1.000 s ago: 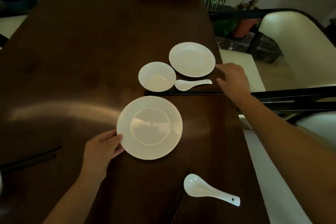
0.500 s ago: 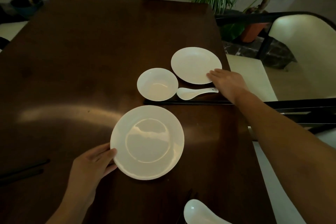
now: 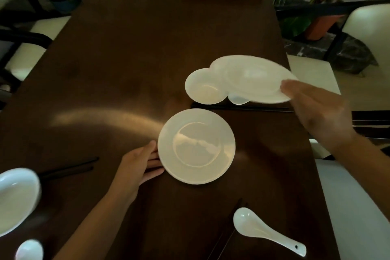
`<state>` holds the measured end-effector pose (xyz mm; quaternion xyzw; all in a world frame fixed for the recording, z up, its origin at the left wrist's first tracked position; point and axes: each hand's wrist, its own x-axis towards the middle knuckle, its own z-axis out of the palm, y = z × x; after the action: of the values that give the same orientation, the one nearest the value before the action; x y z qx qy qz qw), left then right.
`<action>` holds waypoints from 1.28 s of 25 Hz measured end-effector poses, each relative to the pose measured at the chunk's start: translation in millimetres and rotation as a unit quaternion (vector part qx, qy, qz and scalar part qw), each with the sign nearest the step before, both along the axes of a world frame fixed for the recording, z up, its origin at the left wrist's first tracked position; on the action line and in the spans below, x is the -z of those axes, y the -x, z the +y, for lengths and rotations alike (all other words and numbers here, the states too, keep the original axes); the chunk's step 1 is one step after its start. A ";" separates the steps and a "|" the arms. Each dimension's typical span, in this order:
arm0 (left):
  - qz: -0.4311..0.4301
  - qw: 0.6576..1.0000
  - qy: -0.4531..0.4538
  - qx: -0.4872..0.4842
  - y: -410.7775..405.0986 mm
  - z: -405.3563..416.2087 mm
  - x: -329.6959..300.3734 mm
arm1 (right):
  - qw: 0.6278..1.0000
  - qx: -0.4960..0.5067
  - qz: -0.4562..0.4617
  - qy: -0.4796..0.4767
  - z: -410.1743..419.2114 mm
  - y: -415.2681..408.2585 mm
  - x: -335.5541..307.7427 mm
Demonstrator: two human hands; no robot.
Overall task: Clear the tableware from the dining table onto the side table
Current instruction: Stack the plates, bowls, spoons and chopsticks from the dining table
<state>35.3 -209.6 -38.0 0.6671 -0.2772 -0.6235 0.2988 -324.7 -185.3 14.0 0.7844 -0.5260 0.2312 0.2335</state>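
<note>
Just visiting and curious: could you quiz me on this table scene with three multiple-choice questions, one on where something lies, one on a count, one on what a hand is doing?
1. Where does the whole white spoon lie?
A. at the table's far edge
B. near the camera, right of the near plate
C. inside the small bowl

2. How many white plates show?
A. two
B. four
C. none

3. What is the right hand doing?
A. resting flat on the table
B. holding chopsticks
C. holding the far plate by its rim, tilted

Answers:
1. B: the spoon sits low in the view, right of the near plate.
2. A: the near plate, and the far plate.
3. C: the fingers meet the far plate's right rim, and it overlaps the small bowl.
</note>
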 end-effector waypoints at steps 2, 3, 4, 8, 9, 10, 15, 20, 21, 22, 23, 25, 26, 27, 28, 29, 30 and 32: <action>0.007 1.000 -0.012 0.000 1.6 0.8 -5.0 | 0.998 -0.064 -0.007 -0.002 16.6 -25.4 2.0; 0.010 1.000 -0.015 -0.003 1.7 1.8 -6.1 | 0.996 -0.091 -0.008 -0.009 22.4 -38.7 5.5; 0.015 1.000 -0.017 -0.007 2.2 2.2 -7.2 | 0.993 -0.116 -0.004 -0.017 26.7 -50.5 11.1; 0.016 1.000 -0.004 0.021 2.4 5.8 -8.2 | 0.981 -0.178 0.004 -0.073 37.8 -78.2 36.1; 0.007 1.000 0.005 0.030 1.7 6.9 -7.0 | 0.980 -0.183 0.006 -0.082 38.8 -80.9 41.6; -0.004 0.999 0.016 0.041 0.9 8.2 -5.4 | 0.979 -0.185 0.006 -0.088 39.8 -83.1 46.3; -0.054 0.995 0.064 0.047 0.7 10.3 5.1 | 0.974 -0.164 -0.014 -0.155 41.9 -84.1 60.1; -0.086 0.992 0.093 0.007 6.9 10.3 13.9 | 0.975 -0.078 -0.042 -0.202 38.6 -85.4 56.5; -0.091 0.991 0.095 0.002 7.6 10.1 14.4 | 0.975 -0.058 -0.060 -0.207 36.1 -87.0 54.8; -0.095 0.991 0.095 -0.001 8.2 10.0 14.7 | 0.971 -0.046 -0.083 -0.218 34.3 -89.0 53.4; -0.098 0.991 0.095 -0.002 8.7 10.0 14.8 | 0.966 -0.040 -0.106 -0.233 33.5 -91.2 52.5; -0.098 0.991 0.095 -0.003 8.7 10.3 15.0 | 0.947 -0.036 -0.159 -0.278 35.0 -95.9 51.2; -0.096 0.991 0.096 -0.004 8.6 10.4 14.8 | 0.936 -0.034 -0.182 -0.299 36.5 -98.1 50.6; -0.092 0.991 0.097 -0.003 8.4 10.4 14.4 | 0.928 -0.028 -0.202 -0.312 37.2 -99.7 49.8; -0.089 0.991 0.098 -0.002 8.4 10.3 14.2 | 0.921 -0.016 -0.217 -0.322 36.9 -100.7 49.2; -0.086 0.991 0.099 -0.001 8.5 10.2 13.8 | 0.915 -0.001 -0.229 -0.331 36.2 -101.2 48.6; -0.085 0.991 0.099 -0.002 8.1 10.3 13.6 | 0.910 0.012 -0.236 -0.341 35.9 -102.0 48.6; -0.079 0.992 0.096 -0.005 7.7 10.1 13.4 | 0.903 0.021 -0.244 -0.353 36.9 -103.8 49.6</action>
<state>27.6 -199.6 -51.5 0.6836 -0.3554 -0.5381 0.3417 -221.0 -148.4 -35.6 0.7234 -0.6300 0.2095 -0.1894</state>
